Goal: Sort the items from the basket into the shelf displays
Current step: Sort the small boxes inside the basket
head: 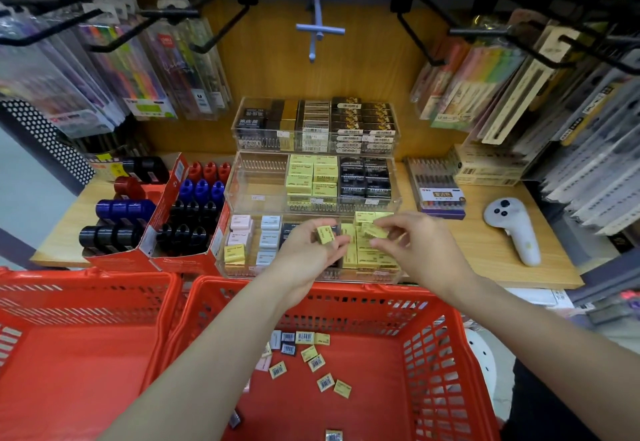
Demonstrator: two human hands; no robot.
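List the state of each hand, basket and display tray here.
Left hand: grips a yellow eraser.
Right hand: pinches another yellow eraser over the front tray.
Right basket: loose erasers lie inside.
Middle tray: left compartment empty.
Top tray: stocked.

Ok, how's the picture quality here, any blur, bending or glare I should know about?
Head view: wide-angle bending curves the wooden shelf and hanging pen packs at the edges; lighting is even and soft, faint shine on the clear acrylic trays; left hand and right hand slightly motion-soft, labels on their yellow erasers unreadable.
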